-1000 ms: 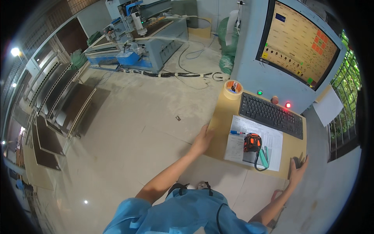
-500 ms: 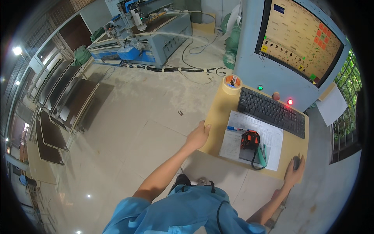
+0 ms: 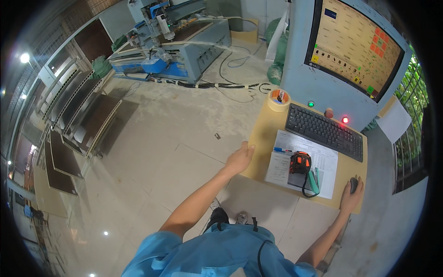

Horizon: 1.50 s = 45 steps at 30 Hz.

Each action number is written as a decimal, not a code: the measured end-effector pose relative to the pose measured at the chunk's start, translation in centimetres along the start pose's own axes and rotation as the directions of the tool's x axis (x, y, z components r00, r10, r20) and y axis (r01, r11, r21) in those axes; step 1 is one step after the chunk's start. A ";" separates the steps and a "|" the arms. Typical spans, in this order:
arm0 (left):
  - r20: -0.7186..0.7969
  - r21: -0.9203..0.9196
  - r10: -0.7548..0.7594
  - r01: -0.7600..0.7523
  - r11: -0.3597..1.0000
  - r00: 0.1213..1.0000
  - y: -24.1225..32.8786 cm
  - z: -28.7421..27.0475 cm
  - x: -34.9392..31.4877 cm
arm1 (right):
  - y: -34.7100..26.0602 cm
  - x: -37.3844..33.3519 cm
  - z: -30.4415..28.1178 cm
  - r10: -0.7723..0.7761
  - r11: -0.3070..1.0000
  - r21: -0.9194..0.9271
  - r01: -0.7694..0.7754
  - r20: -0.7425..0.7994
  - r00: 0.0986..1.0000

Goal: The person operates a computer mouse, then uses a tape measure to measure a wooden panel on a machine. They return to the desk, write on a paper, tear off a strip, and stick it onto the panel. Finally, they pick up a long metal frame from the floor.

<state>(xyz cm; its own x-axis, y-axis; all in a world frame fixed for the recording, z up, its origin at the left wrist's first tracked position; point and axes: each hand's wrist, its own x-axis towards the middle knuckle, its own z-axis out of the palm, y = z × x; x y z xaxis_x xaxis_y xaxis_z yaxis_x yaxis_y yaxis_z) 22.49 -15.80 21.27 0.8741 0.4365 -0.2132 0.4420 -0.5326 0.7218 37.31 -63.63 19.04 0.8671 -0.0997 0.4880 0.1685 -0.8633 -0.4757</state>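
Observation:
My left hand (image 3: pixel 239 158) grips the left edge of a tan wooden shelf (image 3: pixel 258 157), thumb on top. At the shelf's near right corner my right hand (image 3: pixel 351 198) is wrapped round a black computer mouse (image 3: pixel 354 185). Between my hands lie printed paper sheets (image 3: pixel 326 159). On them rest an orange and black tape measure (image 3: pixel 300 162) with a wrist strap, a blue marker (image 3: pixel 282 149) and a green utility knife (image 3: pixel 314 181). Behind the sheets is a black keyboard (image 3: pixel 324 131). A roll of tape (image 3: pixel 278 100) sits at the shelf's far left corner, small items inside it.
A blue-grey cabinet (image 3: pixel 295 69) with a lit monitor (image 3: pixel 355 48), a green light and a red light rises behind the shelf. Far left stands a CNC machine (image 3: pixel 184 60), with cables (image 3: pixel 207 85) across the floor. Dark panels on a rack (image 3: pixel 87 115) stand at left.
The whole view has shifted slightly, with the shelf and machine now a little further right. Both hands keep their places, on the shelf edge and the mouse.

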 end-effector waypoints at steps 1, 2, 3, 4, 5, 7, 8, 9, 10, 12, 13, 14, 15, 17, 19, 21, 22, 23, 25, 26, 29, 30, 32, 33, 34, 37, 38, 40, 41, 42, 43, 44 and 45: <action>-0.012 -0.019 0.014 -0.015 1.000 1.000 -0.2 0.1 0.0 | 0.0 0.0 0.0 -0.001 1.000 -0.001 0.001 0.001 1.000; -0.020 -0.044 0.022 -0.023 0.999 1.000 -0.3 0.2 0.0 | 0.0 0.0 -0.1 -0.003 1.000 -0.003 0.003 -0.006 1.000; -0.025 -0.051 0.026 -0.027 0.998 0.999 -0.5 0.3 0.0 | 0.1 0.0 -0.1 -0.002 1.000 -0.009 0.002 -0.004 1.000; -0.029 -0.063 0.024 -0.026 0.998 0.999 -0.6 0.4 0.1 | 0.1 0.0 -0.1 -0.004 1.000 -0.014 0.004 -0.009 1.000; -0.034 -0.075 0.022 -0.024 0.997 0.999 -0.7 0.5 0.1 | 0.2 0.0 0.0 -0.005 1.000 -0.018 0.004 -0.016 1.000; -0.058 -0.119 0.055 -0.062 0.991 0.997 -0.9 0.6 0.2 | 0.3 -0.1 0.1 -0.007 1.000 -0.013 0.007 -0.025 1.000; -0.056 -0.144 0.061 -0.068 0.987 0.997 -1.0 0.7 0.3 | 0.4 -0.1 0.2 0.008 1.000 -0.012 -0.009 -0.030 1.000; -0.064 -0.141 0.071 -0.079 0.987 0.995 -1.1 0.7 0.3 | 0.5 -0.2 0.3 -0.001 1.000 -0.009 0.001 -0.030 1.000; -0.059 -0.143 0.069 -0.077 0.987 0.996 -1.2 0.7 0.5 | 0.6 -0.2 0.3 0.004 1.000 -0.008 -0.005 -0.029 1.000; -0.064 -0.147 0.074 -0.082 0.986 0.995 -1.4 0.9 0.7 | 0.7 -0.1 0.4 0.002 1.000 -0.010 -0.002 -0.028 1.000; -0.074 -0.148 0.081 -0.091 0.985 0.994 -1.6 1.0 0.8 | 0.7 -0.1 0.4 -0.007 1.000 -0.013 0.006 -0.028 1.000; -0.083 -0.149 0.088 -0.099 0.984 0.993 -1.7 1.1 0.9 | 0.7 -0.1 0.4 -0.013 1.000 -0.021 0.012 -0.034 0.999; -0.094 -0.176 0.095 -0.110 0.978 0.991 -1.8 1.3 1.0 | 0.7 -0.1 0.4 -0.014 1.000 -0.007 0.014 -0.025 1.000; -0.113 -0.225 0.111 -0.134 0.965 0.987 -2.0 1.5 1.1 | 0.6 -0.1 0.3 0.004 1.000 0.007 -0.004 -0.016 1.000; -0.095 -0.251 0.102 -0.123 0.960 0.990 -2.1 1.6 1.2 | 0.4 -0.2 0.2 -0.008 1.000 0.014 0.008 -0.019 1.000; -0.083 -0.270 0.092 -0.112 0.956 0.992 -2.1 1.6 1.2 | 0.2 -0.3 0.0 -0.005 1.000 0.019 0.005 -0.016 1.000; -0.082 -0.276 0.088 -0.108 0.955 0.993 -2.1 1.5 1.1 | 0.0 -0.3 -0.1 -0.004 1.000 0.024 0.004 -0.014 1.000; -0.074 -0.287 0.077 -0.096 0.953 0.994 -2.1 1.5 1.0 | -0.1 -0.3 -0.2 -0.001 1.000 0.025 0.002 -0.016 1.000; -0.078 -0.253 0.027 -0.046 0.966 0.997 -2.1 1.5 0.9 | -0.4 -0.4 -0.4 0.008 1.000 0.022 -0.008 -0.002 1.000; -0.097 -0.244 0.024 -0.048 0.968 0.995 -2.1 1.5 0.9 | -0.5 -0.4 -0.5 0.012 1.000 0.019 -0.012 -0.003 1.000; -0.226 -0.326 -0.002 -0.073 0.942 0.974 -1.3 1.2 0.1 | -0.7 -0.3 -0.7 0.036 0.999 0.026 -0.037 0.006 0.999; -0.358 -0.369 0.076 -0.216 0.904 0.930 -0.6 0.8 -0.7 | -0.7 -0.3 -0.8 0.020 0.999 0.037 -0.020 0.001 1.000; -0.545 -0.441 0.117 -0.403 0.802 0.830 1.6 -0.8 -2.6 | -0.7 -0.2 -0.8 0.006 0.999 0.047 -0.005 -0.018 1.000; -0.568 -0.521 0.196 -0.534 0.666 0.799 3.0 -2.0 -4.2 | -0.6 -0.1 -0.8 0.001 1.000 0.030 -0.001 -0.014 1.000; -0.550 -0.614 0.234 -0.578 0.538 0.802 4.5 -3.7 -6.6 | -0.6 -0.1 -0.7 -0.005 1.000 0.010 0.005 -0.019 1.000; -0.655 -0.426 0.633 -0.894 0.142 0.413 9.3 -10.2 -14.0 | -0.3 0.0 -0.5 -0.013 1.000 0.023 0.013 0.002 1.000; -0.659 -0.434 0.698 -0.900 -0.047 0.282 10.6 -11.5 -16.2 | -0.1 0.0 -0.5 -0.026 0.998 0.048 0.027 -0.004 1.000; -0.584 -0.543 0.789 -0.815 -0.204 0.192 12.1 -13.6 -20.5 | 0.0 0.0 -0.4 -0.024 0.999 0.036 0.025 -0.010 1.000; -0.532 -0.579 0.831 -0.786 -0.217 0.162 12.6 -14.7 -21.6 | 0.0 -0.1 -0.3 -0.030 0.999 0.036 0.030 -0.026 0.999; -0.484 -0.614 0.868 -0.751 -0.244 0.114 13.3 -15.6 -22.6 | 0.0 -0.1 -0.2 -0.030 0.999 0.041 0.031 -0.025 0.999; -0.435 -0.649 0.899 -0.712 -0.266 0.060 13.9 -16.3 -23.4 | 0.0 -0.1 -0.2 -0.033 0.998 0.043 0.034 -0.027 0.999; -0.431 -0.661 0.899 -0.704 -0.260 0.072 14.6 -16.3 -24.3 | -0.1 -0.1 -0.1 -0.020 0.999 0.039 0.021 -0.030 0.999; -0.428 -0.672 0.900 -0.696 -0.254 0.085 15.2 -16.3 -25.1 | -0.1 -0.1 -0.1 -0.035 0.998 0.044 0.037 -0.034 0.999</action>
<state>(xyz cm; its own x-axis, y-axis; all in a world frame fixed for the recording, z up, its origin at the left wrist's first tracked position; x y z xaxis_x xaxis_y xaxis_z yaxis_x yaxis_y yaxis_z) 4.00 -23.03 48.33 0.3856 -0.1324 0.9131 -0.8558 0.3185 0.4076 37.17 -63.61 19.13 0.8444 -0.0856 0.5289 0.2209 -0.8437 -0.4893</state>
